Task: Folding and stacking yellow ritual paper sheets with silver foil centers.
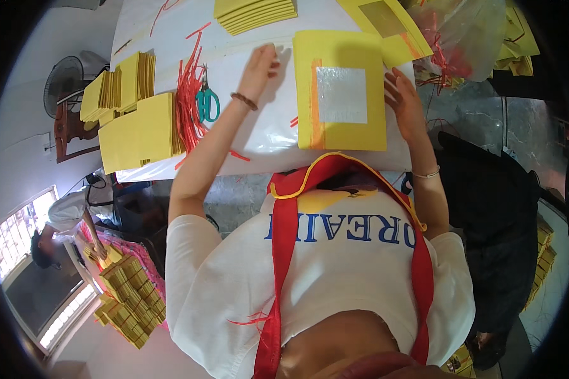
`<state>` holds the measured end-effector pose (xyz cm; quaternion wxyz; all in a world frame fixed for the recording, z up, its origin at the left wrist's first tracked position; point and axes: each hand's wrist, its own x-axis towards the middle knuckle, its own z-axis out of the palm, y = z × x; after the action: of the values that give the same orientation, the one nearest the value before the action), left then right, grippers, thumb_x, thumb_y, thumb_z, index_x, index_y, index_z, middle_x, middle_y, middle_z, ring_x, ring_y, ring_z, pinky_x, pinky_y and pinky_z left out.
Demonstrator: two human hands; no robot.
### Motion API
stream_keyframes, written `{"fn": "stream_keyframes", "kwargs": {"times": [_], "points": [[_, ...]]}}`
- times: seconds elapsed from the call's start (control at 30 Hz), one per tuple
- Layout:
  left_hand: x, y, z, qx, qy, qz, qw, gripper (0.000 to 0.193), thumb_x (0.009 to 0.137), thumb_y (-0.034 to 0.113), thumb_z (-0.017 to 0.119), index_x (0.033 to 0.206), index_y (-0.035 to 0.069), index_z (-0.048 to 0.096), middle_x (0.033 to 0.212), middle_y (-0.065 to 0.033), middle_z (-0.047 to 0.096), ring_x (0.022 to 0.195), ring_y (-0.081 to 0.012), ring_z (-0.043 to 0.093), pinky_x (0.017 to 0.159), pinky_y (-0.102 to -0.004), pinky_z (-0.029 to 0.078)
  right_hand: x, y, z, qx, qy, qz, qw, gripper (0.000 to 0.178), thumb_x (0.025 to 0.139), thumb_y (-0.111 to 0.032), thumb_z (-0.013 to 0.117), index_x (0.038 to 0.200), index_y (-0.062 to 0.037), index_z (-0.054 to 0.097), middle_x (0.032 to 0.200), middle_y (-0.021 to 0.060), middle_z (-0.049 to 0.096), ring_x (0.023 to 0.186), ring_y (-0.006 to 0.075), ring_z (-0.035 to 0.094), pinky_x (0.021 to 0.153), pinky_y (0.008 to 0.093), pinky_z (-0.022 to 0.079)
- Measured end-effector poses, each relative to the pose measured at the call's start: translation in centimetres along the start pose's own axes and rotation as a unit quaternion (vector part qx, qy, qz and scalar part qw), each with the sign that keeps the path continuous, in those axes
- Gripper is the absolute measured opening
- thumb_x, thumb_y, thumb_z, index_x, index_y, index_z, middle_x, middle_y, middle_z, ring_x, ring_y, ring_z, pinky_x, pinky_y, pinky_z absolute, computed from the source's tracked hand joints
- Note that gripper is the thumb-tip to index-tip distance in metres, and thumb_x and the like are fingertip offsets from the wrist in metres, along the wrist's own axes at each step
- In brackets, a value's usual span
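A stack of yellow paper sheets [306, 95] lies at the table's front edge, with a silvery square and an orange strip on its top sheet. My left hand [259, 71] is just left of this stack, apart from it, with loosely bent fingers and nothing seen in them. At the stack's right edge is my right hand [406, 104], its fingers spread; whether they touch the paper I cannot tell. Left of my left arm lie teal-handled scissors [207, 104] beside a bundle of red ties [188, 95].
Several yellow paper stacks [139, 126] stand at the table's left side, another stack [255, 14] at the far edge. More yellow sheets [385, 25] and a clear plastic bag [458, 35] are at the far right. Another person [76, 208] handles yellow bundles at the lower left.
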<state>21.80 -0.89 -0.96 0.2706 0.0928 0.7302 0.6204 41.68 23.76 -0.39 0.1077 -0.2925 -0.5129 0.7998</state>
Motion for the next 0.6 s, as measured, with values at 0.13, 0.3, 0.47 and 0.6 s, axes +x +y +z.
{"fn": "stream_keyframes", "kwargs": {"times": [0.13,0.3,0.47,0.6], "points": [[-4.1,-3.4,4.1,-0.075,-0.022,-0.004,0.997,0.068,0.091,0.053,0.034,0.138,0.004,0.024,0.127,-0.0130,0.042,0.110,-0.0226,0.046,0.092,-0.0332,0.039,-1.9,1.8,0.4,-0.017,-0.004,0.021,1.000,0.064,0.091,-0.044,0.042,0.138,-0.0051,0.024,0.137,0.0123,0.033,0.126,0.0240,0.034,0.103,0.0361,0.026],[-6.9,-2.3,7.4,-0.218,-0.042,0.013,0.975,0.074,0.092,0.054,0.024,0.141,0.004,0.002,0.143,-0.0152,0.020,0.129,-0.0240,0.027,0.105,-0.0355,0.027,-2.8,1.9,1.0,-0.049,-0.041,-0.013,0.998,0.060,0.095,-0.040,0.032,0.141,-0.0056,0.017,0.144,0.0089,0.023,0.131,0.0202,0.025,0.106,0.0325,0.021],[-6.6,-3.7,7.0,-0.278,-0.104,0.018,0.955,0.072,0.093,0.054,0.018,0.141,0.004,-0.002,0.147,-0.0144,0.007,0.135,-0.0199,0.013,0.108,-0.0315,0.019,-2.1,2.3,1.9,-0.048,-0.111,-0.051,0.991,0.054,0.098,-0.036,0.025,0.142,-0.0061,0.014,0.146,0.0059,0.019,0.132,0.0161,0.022,0.106,0.0279,0.020],[-7.2,-2.8,7.3,-0.221,-0.079,-0.007,0.972,0.074,0.092,0.056,0.019,0.141,0.005,0.001,0.146,-0.0125,0.013,0.132,-0.0203,0.020,0.106,-0.0323,0.024,-2.2,2.3,2.3,-0.046,-0.119,-0.028,0.991,0.062,0.097,-0.040,0.023,0.141,-0.0017,0.001,0.148,0.0094,0.009,0.135,0.0191,0.013,0.108,0.0284,0.015]]}}
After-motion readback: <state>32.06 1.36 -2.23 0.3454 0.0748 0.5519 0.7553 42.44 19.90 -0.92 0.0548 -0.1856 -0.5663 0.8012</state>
